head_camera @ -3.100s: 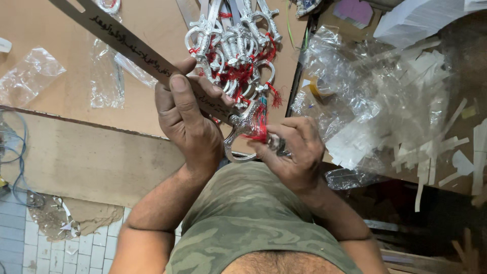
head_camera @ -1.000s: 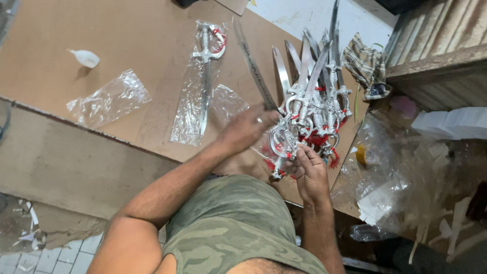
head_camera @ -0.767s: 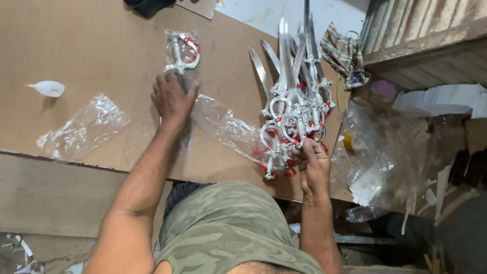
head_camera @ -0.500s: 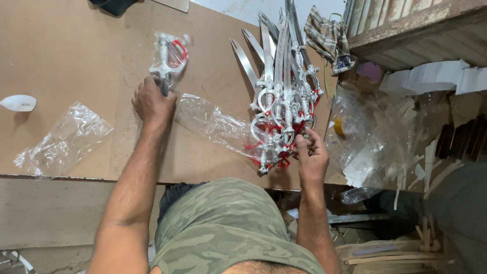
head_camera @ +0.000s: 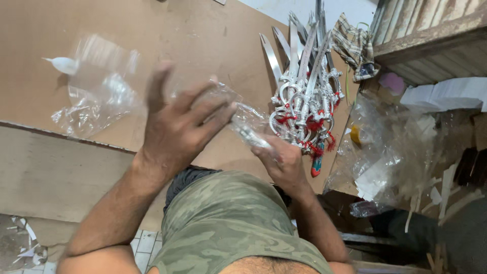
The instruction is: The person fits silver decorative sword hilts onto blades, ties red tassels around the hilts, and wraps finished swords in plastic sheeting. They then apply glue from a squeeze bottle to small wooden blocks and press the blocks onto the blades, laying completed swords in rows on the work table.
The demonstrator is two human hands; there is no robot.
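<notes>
Head view: the left hand (head_camera: 175, 124) is raised over the brown worktop (head_camera: 203, 40), fingers spread and slightly curled around the upper end of a clear plastic sleeve (head_camera: 238, 114); its grip is loose, apart rather than clamped, and motion blur hides exactly where the fingers touch. The right hand (head_camera: 284, 162) sits lower, near the worktop's front edge, its grip closed on the lower end of the same sleeve. Something pale and narrow shows inside the sleeve just above that hand, but I cannot tell what it is. The sleeve runs slanting between the two hands, lifted off the worktop.

Just right of the right hand lies a pile of toy swords (head_camera: 304, 96), silver blades fanned upward, curved guards and red tassels bunched at the near end, almost touching the hand. A loose bag (head_camera: 91, 106) lies crumpled on the worktop to the left, partly hidden by the left hand and blurred. A small white piece (head_camera: 63, 63) rests beyond it. A checked cloth (head_camera: 355, 45) lies at the far right edge. Off the worktop to the right, a heap of clear plastic (head_camera: 401, 152) and pale scraps crowds the space.
</notes>
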